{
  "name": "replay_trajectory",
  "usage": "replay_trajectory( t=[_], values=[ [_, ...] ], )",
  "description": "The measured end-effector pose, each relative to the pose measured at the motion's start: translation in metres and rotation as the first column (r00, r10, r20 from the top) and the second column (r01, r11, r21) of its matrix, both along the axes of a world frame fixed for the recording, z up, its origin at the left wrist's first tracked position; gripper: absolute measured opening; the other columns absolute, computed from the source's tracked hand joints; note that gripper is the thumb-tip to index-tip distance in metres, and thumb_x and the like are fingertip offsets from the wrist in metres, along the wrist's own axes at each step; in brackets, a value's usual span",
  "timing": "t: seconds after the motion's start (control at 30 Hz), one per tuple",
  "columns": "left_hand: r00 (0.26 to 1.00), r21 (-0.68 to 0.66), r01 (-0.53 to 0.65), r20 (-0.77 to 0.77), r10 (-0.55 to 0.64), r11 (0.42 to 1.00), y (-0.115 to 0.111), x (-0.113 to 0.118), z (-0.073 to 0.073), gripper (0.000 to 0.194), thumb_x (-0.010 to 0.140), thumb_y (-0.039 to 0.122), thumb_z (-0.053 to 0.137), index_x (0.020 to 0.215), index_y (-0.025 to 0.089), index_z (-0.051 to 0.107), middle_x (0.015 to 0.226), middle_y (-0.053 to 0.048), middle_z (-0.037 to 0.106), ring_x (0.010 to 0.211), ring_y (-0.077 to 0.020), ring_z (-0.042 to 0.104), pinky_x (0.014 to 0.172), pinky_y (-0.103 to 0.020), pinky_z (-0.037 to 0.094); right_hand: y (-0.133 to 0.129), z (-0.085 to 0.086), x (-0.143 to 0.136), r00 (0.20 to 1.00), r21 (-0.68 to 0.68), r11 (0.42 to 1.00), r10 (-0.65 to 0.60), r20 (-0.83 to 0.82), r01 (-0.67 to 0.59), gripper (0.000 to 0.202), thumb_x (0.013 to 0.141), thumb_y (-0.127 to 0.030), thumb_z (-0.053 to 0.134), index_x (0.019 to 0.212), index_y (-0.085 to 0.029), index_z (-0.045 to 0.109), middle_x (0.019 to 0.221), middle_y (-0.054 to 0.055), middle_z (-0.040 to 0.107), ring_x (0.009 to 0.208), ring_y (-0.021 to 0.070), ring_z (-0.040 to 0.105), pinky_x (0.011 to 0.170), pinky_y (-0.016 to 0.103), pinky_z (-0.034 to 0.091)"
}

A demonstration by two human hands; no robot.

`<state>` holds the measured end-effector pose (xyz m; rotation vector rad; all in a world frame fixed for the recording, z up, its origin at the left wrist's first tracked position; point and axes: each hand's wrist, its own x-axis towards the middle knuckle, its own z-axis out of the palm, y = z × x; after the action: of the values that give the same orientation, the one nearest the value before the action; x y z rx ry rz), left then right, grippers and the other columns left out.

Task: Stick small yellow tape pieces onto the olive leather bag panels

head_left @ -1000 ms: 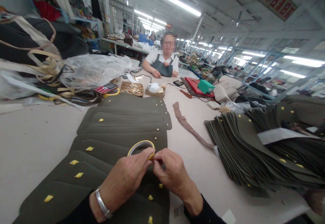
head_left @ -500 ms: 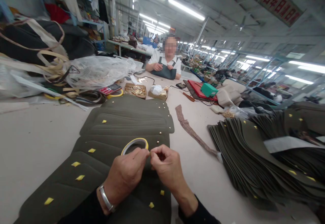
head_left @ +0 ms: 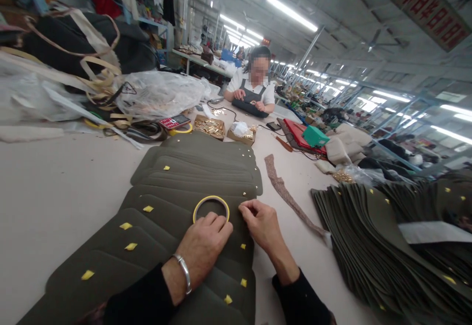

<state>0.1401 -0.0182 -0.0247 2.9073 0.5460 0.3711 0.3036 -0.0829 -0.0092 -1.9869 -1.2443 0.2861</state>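
Note:
Dark green panels [head_left: 184,167] lie overlapped on the table, with small yellow tape pieces [head_left: 126,226] and metal studs on them. My left hand [head_left: 206,239], with a silver bracelet at the wrist, grips a roll of yellow tape [head_left: 211,199] over the middle of the panels. Just right of it, my right hand [head_left: 260,221] is pinched at the panels' right edge, near a stud [head_left: 244,194]. Whatever lies between its fingertips is too small to make out. The two hands are apart.
A stack of dark green panels [head_left: 354,236] lies at right, a brown strip [head_left: 285,190] beside it. Farther back are boxes of gold-coloured metal parts [head_left: 209,127], a red case [head_left: 300,135] and plastic bags [head_left: 162,94]. Across the table a person [head_left: 254,89] handles a dark piece.
My hands have moved apart, the right one now at the panels' edge. The tape roll shows more fully. The view has shifted left, and the person opposite has lowered their head.

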Motion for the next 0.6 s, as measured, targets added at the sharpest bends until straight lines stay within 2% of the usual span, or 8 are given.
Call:
replay_trajectory(
  t=[0.07, 0.2, 0.27, 0.33, 0.43, 0.5, 0.6],
  values=[
    [1.0, 0.006, -0.005, -0.013, 0.005, 1.0, -0.001, 0.002, -0.002, 0.014, 0.091, 0.011, 0.046, 0.091, 0.019, 0.058, 0.094, -0.006, 0.062, 0.088, -0.0233, 0.054, 0.071, -0.035, 0.045, 0.003, 0.0, -0.001, 0.99, -0.03, 0.999, 0.022, 0.139, -0.018, 0.017, 0.083, -0.022, 0.054, 0.075, -0.018, 0.069, 0.071, 0.003, 0.07, 0.064, 0.0154, 0.063, 0.065, 0.025, 0.047],
    [0.999, 0.015, -0.011, -0.04, 0.011, 1.0, -0.001, 0.002, -0.003, 0.014, 0.091, 0.013, 0.046, 0.09, 0.02, 0.058, 0.093, -0.005, 0.061, 0.086, -0.0241, 0.053, 0.071, -0.037, 0.043, 0.011, 0.001, -0.002, 0.94, -0.171, 0.985, 0.069, 0.336, -0.011, 0.015, 0.084, -0.016, 0.053, 0.078, -0.018, 0.066, 0.077, 0.005, 0.07, 0.071, 0.0173, 0.065, 0.069, 0.026, 0.044],
    [0.999, 0.014, -0.012, -0.04, 0.012, 1.0, -0.001, 0.003, -0.004, 0.014, 0.091, 0.013, 0.046, 0.09, 0.02, 0.058, 0.091, -0.005, 0.061, 0.085, -0.0241, 0.052, 0.073, -0.038, 0.043, 0.013, 0.002, -0.001, 0.921, -0.235, 0.972, 0.104, 0.375, -0.014, 0.013, 0.085, -0.015, 0.054, 0.081, -0.018, 0.066, 0.078, 0.006, 0.07, 0.072, 0.0184, 0.065, 0.069, 0.026, 0.044],
    [0.999, 0.01, -0.019, -0.029, 0.019, 1.0, 0.0, 0.003, -0.005, 0.015, 0.091, 0.013, 0.045, 0.09, 0.019, 0.058, 0.091, -0.006, 0.06, 0.086, -0.0239, 0.052, 0.076, -0.039, 0.042, 0.014, 0.004, 0.002, 0.928, -0.25, 0.968, 0.109, 0.356, -0.018, 0.012, 0.084, -0.017, 0.057, 0.093, -0.018, 0.065, 0.073, 0.004, 0.07, 0.07, 0.0189, 0.066, 0.068, 0.027, 0.044],
    [1.0, 0.004, -0.026, -0.017, 0.026, 1.0, 0.0, 0.003, -0.005, 0.017, 0.092, 0.013, 0.043, 0.09, 0.019, 0.059, 0.091, -0.006, 0.06, 0.086, -0.0231, 0.052, 0.077, -0.038, 0.042, 0.007, 0.006, 0.008, 0.981, -0.157, 0.988, 0.026, 0.191, 0.004, 0.031, 0.083, -0.024, 0.062, 0.112, -0.017, 0.057, 0.06, -0.003, 0.064, 0.058, 0.0168, 0.063, 0.061, 0.025, 0.045],
    [1.0, 0.008, -0.028, -0.009, 0.028, 1.0, 0.001, 0.003, -0.004, 0.018, 0.092, 0.013, 0.043, 0.09, 0.019, 0.059, 0.09, -0.006, 0.059, 0.086, -0.0227, 0.052, 0.076, -0.037, 0.041, 0.0, 0.006, 0.011, 0.993, -0.048, 0.999, -0.004, 0.116, 0.009, 0.023, 0.086, -0.028, 0.059, 0.106, -0.017, 0.058, 0.062, -0.003, 0.064, 0.057, 0.0152, 0.062, 0.059, 0.024, 0.046],
    [0.999, 0.018, -0.045, 0.004, 0.045, 0.999, 0.001, 0.004, -0.002, 0.019, 0.092, 0.012, 0.041, 0.09, 0.019, 0.059, 0.089, -0.007, 0.059, 0.085, -0.0231, 0.051, 0.075, -0.038, 0.041, -0.008, 0.007, 0.012, 0.96, 0.046, 0.993, 0.095, 0.262, -0.11, 0.012, 0.089, -0.022, 0.052, 0.088, -0.018, 0.064, 0.077, 0.003, 0.067, 0.07, 0.015, 0.063, 0.068, 0.024, 0.048]
  ],
)
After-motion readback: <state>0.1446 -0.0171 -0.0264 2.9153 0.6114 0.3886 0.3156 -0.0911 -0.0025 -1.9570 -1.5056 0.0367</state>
